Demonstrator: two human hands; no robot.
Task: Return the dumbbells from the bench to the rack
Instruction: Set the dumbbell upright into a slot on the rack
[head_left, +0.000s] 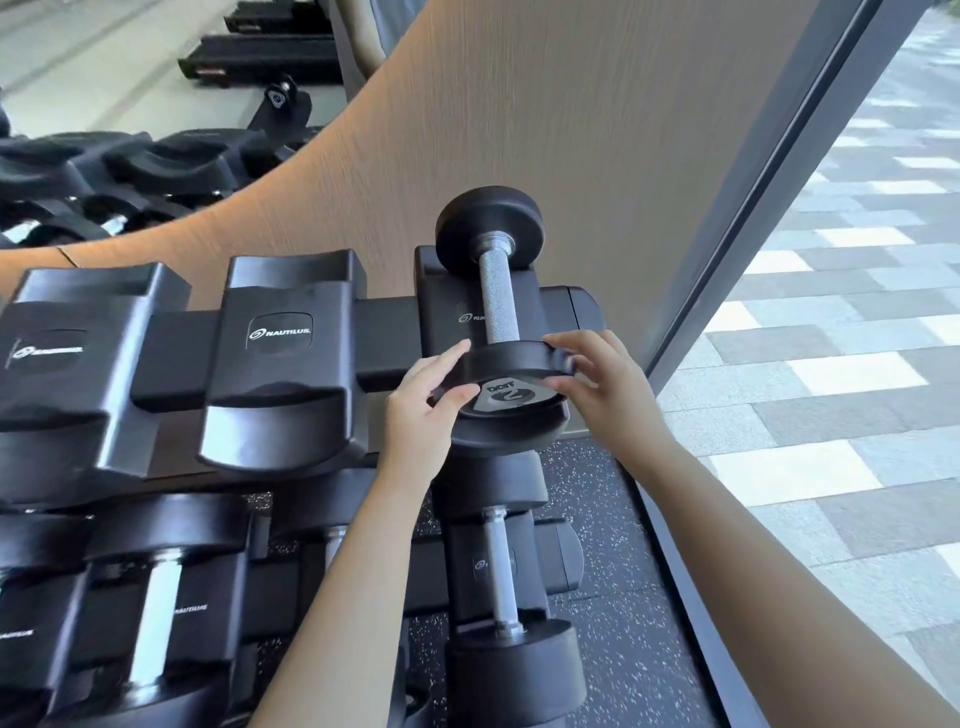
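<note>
A black steel two-tier dumbbell rack (171, 343) with moulded plastic cradles fills the left and middle. A tan wood-grain wall panel (571, 130) stands behind it, with a window onto grey paving at the right. On the lower tier, two black round-headed dumbbells with chrome handles lie in their cradles, one at the near left (156, 613) and one at the near right (501, 577).

The black rubber-headed dumbbell with a knurled silver handle (498, 301) lies in the rightmost cradle of the upper tier, its handle running near to far. The left hand (421, 410) grips the left edge of its near head, fingers curled over the rim. The right hand (602, 384) pinches the right edge of the same head.
</note>
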